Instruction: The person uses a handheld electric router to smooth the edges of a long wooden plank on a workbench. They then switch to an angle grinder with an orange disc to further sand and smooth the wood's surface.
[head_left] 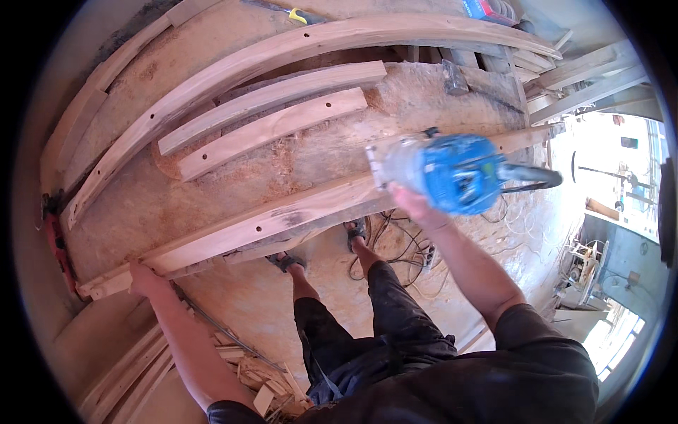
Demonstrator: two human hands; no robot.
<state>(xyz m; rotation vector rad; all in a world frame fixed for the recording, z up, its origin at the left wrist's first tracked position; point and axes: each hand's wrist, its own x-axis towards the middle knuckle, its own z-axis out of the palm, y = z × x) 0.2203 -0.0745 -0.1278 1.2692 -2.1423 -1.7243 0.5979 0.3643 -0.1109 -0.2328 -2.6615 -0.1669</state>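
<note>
My right hand (417,210) grips a blue router (459,173), lifted and tipped on its side, its pale base toward the left. Motion blurs the tool, and a dark hose or cord trails from its right end. Under it, along the bench's near edge, lies a long wooden board (275,220) with drilled holes. At the board's left end my left hand (146,278) closes over its near edge; part of the fingers is hidden. Beyond the board, two shorter wood pieces (272,131) and a long curved rail (233,71) rest on the dusty workbench (247,180).
A hammer (454,78) lies at the far right of the bench. A red clamp (60,247) stands at its left end. A yellow-handled tool (300,15) is at the back. Black cables (395,247) coil on the floor near my feet; wood offcuts (272,389) are piled lower left.
</note>
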